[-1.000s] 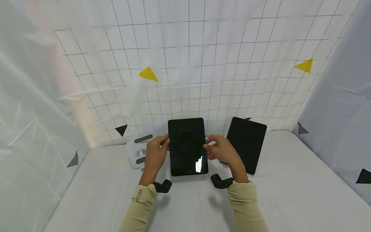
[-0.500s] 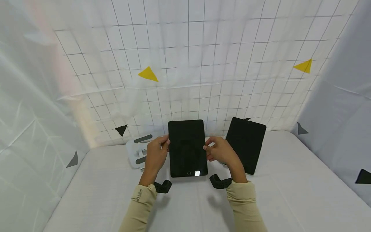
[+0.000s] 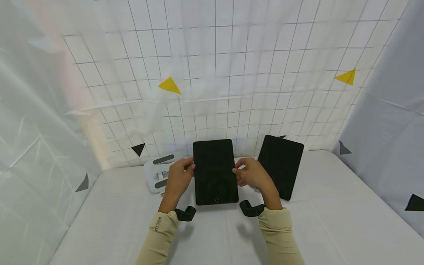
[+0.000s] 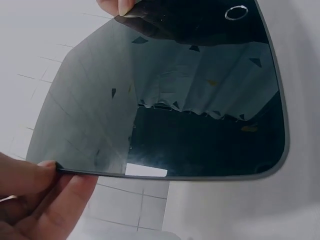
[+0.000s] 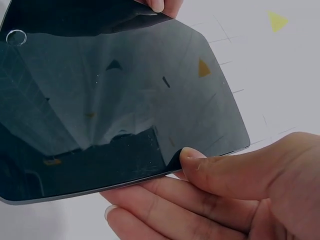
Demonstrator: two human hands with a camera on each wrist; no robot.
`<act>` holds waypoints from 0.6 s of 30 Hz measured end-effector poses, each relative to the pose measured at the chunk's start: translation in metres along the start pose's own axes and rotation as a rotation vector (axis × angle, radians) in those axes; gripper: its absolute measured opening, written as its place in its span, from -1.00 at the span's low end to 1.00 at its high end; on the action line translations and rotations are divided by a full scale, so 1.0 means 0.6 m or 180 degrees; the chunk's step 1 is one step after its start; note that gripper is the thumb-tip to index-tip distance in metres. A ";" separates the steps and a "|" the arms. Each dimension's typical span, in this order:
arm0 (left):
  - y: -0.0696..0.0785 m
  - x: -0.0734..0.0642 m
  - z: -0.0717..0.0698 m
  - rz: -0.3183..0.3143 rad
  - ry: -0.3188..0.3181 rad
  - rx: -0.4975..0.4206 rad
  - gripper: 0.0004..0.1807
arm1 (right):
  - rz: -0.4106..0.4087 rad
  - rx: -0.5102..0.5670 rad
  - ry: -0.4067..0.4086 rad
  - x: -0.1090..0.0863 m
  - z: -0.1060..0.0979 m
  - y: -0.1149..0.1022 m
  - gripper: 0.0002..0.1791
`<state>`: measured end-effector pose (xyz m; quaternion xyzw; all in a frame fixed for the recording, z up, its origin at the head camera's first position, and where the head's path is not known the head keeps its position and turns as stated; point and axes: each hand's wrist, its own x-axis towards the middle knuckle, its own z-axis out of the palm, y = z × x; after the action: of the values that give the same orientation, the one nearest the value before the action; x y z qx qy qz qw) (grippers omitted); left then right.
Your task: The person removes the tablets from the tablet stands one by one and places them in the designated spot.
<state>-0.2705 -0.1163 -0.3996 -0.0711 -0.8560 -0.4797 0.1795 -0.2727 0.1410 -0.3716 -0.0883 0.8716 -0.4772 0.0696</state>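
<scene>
A black tablet [image 3: 216, 172] with a round home button near its lower edge is held upright above the table. My left hand [image 3: 180, 176] pinches its left side between thumb and fingers. On the opposite side my right hand [image 3: 254, 174] grips the edge, thumb on the front and fingers behind. Both wrist views show the glossy screen, [image 4: 200, 105] in the left one reflecting the curtains. Right of my right hand a second black tablet [image 3: 281, 165] leans back, its lower left corner hidden behind that hand.
Left of my left hand stands a pale stand [image 3: 153, 176] with grey pads, partly covered by the hand. A white cloth covers the table [image 3: 331, 221]. Behind it hangs a white gridded curtain [image 3: 212, 81] with yellow and black triangles.
The held tablet has come down slightly, both hands keeping their grip. The bright reflection at the bottom of its screen is gone in the head view. The second tablet stays put.
</scene>
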 end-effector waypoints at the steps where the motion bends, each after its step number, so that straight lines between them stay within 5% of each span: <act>1: 0.000 0.000 0.000 -0.0009 -0.0015 -0.0004 -0.66 | 0.0009 -0.0005 0.0000 0.000 0.001 0.001 -0.79; 18: -0.006 -0.002 0.003 -0.0062 -0.0226 0.0196 -0.66 | 0.0152 -0.0044 -0.0139 0.005 0.006 0.007 -0.84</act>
<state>-0.2708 -0.1165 -0.4039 -0.0742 -0.8768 -0.4519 0.1464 -0.2753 0.1397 -0.3774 -0.0784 0.8750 -0.4673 0.0994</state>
